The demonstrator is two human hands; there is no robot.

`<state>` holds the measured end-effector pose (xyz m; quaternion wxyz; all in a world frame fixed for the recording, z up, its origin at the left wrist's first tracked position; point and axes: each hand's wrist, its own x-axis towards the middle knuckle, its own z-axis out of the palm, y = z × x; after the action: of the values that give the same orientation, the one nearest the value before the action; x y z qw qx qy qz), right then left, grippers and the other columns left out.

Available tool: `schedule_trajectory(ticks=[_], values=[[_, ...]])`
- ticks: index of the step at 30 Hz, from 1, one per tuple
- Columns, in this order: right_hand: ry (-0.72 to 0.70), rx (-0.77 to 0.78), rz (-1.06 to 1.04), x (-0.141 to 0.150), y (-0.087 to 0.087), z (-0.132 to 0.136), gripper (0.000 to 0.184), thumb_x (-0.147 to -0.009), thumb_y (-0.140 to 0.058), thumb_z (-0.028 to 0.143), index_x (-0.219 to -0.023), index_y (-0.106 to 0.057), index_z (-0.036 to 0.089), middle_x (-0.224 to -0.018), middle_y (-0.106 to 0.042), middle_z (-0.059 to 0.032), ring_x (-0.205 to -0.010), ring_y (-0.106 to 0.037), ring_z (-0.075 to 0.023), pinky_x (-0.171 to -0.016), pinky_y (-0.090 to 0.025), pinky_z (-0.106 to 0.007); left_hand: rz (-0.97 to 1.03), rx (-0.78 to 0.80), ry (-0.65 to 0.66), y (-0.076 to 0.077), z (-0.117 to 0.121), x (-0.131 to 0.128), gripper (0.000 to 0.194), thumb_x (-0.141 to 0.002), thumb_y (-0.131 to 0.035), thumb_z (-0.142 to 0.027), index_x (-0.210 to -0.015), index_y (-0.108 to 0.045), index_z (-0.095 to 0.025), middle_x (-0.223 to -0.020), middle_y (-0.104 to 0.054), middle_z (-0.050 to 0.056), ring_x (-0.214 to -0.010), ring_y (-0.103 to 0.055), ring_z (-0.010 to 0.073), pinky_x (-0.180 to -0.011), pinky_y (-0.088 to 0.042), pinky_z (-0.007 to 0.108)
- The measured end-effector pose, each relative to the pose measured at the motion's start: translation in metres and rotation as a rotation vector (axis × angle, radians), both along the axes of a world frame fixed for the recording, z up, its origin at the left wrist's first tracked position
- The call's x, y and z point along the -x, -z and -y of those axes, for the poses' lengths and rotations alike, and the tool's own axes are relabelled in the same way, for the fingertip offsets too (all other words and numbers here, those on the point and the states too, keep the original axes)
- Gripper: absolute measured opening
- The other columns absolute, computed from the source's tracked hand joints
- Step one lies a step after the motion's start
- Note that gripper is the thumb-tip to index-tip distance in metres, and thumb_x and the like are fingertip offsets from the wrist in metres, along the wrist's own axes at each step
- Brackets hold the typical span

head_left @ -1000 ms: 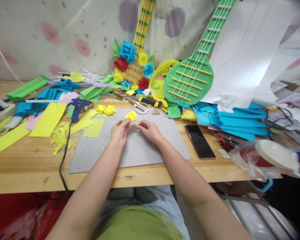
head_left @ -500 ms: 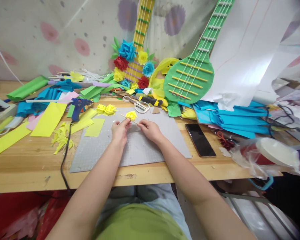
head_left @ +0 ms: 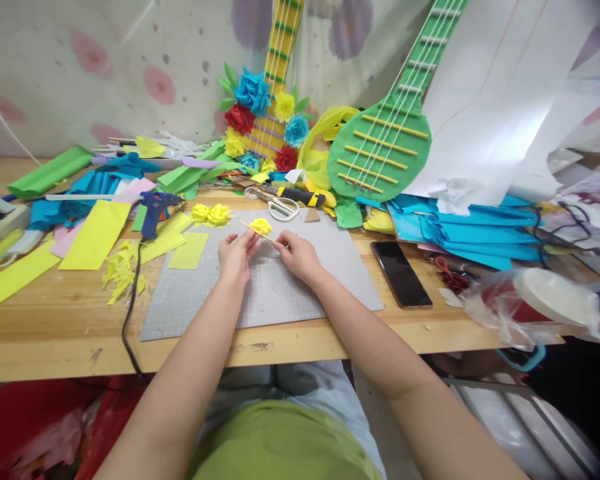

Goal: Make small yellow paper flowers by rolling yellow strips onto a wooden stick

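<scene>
A small yellow paper flower (head_left: pixel 261 226) sits on a thin wooden stick (head_left: pixel 247 225) above the grey cutting mat (head_left: pixel 300 293). My left hand (head_left: pixel 235 254) pinches the flower and stick from the left. My right hand (head_left: pixel 296 255) pinches the stick's right end, fingers closed. Two finished yellow paper flowers (head_left: pixel 211 214) lie at the mat's far left corner.
A blue glue gun (head_left: pixel 155 209) with a black cord lies left of the mat, among yellow paper sheets (head_left: pixel 96 235). Scissors (head_left: pixel 275 202) lie behind the mat. A black phone (head_left: pixel 399 273) lies to the right. Paper guitars (head_left: pixel 380 153) lean on the wall.
Both hands and the flower have shifted slightly away from me on the mat; the grip is unchanged. The view has tilted a little.
</scene>
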<state>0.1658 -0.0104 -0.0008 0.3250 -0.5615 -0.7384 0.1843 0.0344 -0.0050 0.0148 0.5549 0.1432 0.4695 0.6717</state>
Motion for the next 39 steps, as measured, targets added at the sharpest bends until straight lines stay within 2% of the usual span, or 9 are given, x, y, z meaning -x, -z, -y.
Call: schedule_trajectory(ticks=[4, 11, 16, 21, 28, 34, 39], values=[[-0.037, -0.007, -0.015, 0.000, 0.000, -0.001, 0.016, -0.081, -0.045, 0.033, -0.076, -0.055, 0.021, -0.070, -0.059, 0.0028, -0.060, -0.049, -0.0097, -0.058, -0.032, -0.020, -0.026, 0.001, -0.008, 0.000, -0.001, 0.001, 0.036, -0.063, -0.061, -0.004, -0.079, -0.032, -0.018, -0.064, -0.058, -0.001, -0.058, -0.061, 0.0112, -0.052, -0.049, 0.021], [-0.088, -0.011, 0.073, 0.006, 0.002, 0.003, 0.019, -0.083, -0.041, 0.034, -0.079, -0.055, 0.021, -0.069, -0.059, 0.0021, -0.059, -0.048, -0.0100, -0.056, -0.030, -0.020, -0.141, 0.029, -0.113, 0.003, -0.005, 0.004, 0.041, -0.060, -0.059, -0.002, -0.079, -0.028, -0.020, -0.059, -0.051, -0.007, -0.050, -0.057, 0.0083, -0.050, -0.045, 0.017], [-0.033, -0.016, 0.150, 0.007, 0.000, 0.005, 0.019, -0.084, -0.039, 0.034, -0.082, -0.054, 0.022, -0.073, -0.061, 0.0009, -0.062, -0.051, -0.0114, -0.057, -0.030, -0.021, -0.113, 0.019, -0.059, 0.004, -0.003, 0.003, 0.043, -0.059, -0.062, -0.005, -0.083, -0.030, -0.019, -0.066, -0.055, -0.003, -0.058, -0.060, 0.0102, -0.059, -0.049, 0.022], [0.020, 0.005, 0.175, 0.008, 0.001, 0.006, 0.020, -0.085, -0.039, 0.035, -0.083, -0.054, 0.022, -0.075, -0.062, 0.0000, -0.064, -0.052, -0.0125, -0.057, -0.030, -0.022, -0.097, -0.034, 0.002, 0.006, -0.002, 0.000, 0.048, -0.054, -0.061, 0.005, -0.081, -0.030, -0.020, -0.067, -0.056, -0.004, -0.058, -0.059, 0.0070, -0.069, -0.049, 0.024], [-0.053, 0.004, 0.128, 0.010, 0.002, 0.007, 0.020, -0.085, -0.039, 0.032, -0.080, -0.055, 0.020, -0.071, -0.061, -0.0002, -0.062, -0.051, -0.0117, -0.058, -0.031, -0.021, -0.128, -0.069, -0.003, 0.015, -0.004, 0.003, 0.050, -0.053, -0.060, 0.005, -0.080, -0.027, -0.021, -0.063, -0.055, -0.008, -0.056, -0.057, 0.0061, -0.067, -0.049, 0.023], [-0.077, 0.006, 0.154, 0.011, 0.002, 0.007, 0.022, -0.085, -0.038, 0.032, -0.079, -0.055, 0.020, -0.071, -0.061, -0.0007, -0.063, -0.052, -0.0119, -0.058, -0.031, -0.021, -0.109, -0.071, -0.025, 0.012, -0.003, 0.002, 0.050, -0.052, -0.058, 0.006, -0.080, -0.027, -0.022, -0.061, -0.054, -0.009, -0.052, -0.055, 0.0055, -0.063, -0.049, 0.021], [-0.054, 0.037, 0.183, 0.012, -0.001, 0.009, 0.022, -0.086, -0.037, 0.031, -0.083, -0.056, 0.020, -0.073, -0.062, -0.0018, -0.065, -0.054, -0.0130, -0.059, -0.032, -0.021, -0.070, -0.038, -0.018, 0.011, -0.003, 0.003, 0.049, -0.053, -0.060, 0.007, -0.081, -0.030, -0.020, -0.064, -0.056, -0.005, -0.056, -0.058, 0.0074, -0.065, -0.050, 0.023]])
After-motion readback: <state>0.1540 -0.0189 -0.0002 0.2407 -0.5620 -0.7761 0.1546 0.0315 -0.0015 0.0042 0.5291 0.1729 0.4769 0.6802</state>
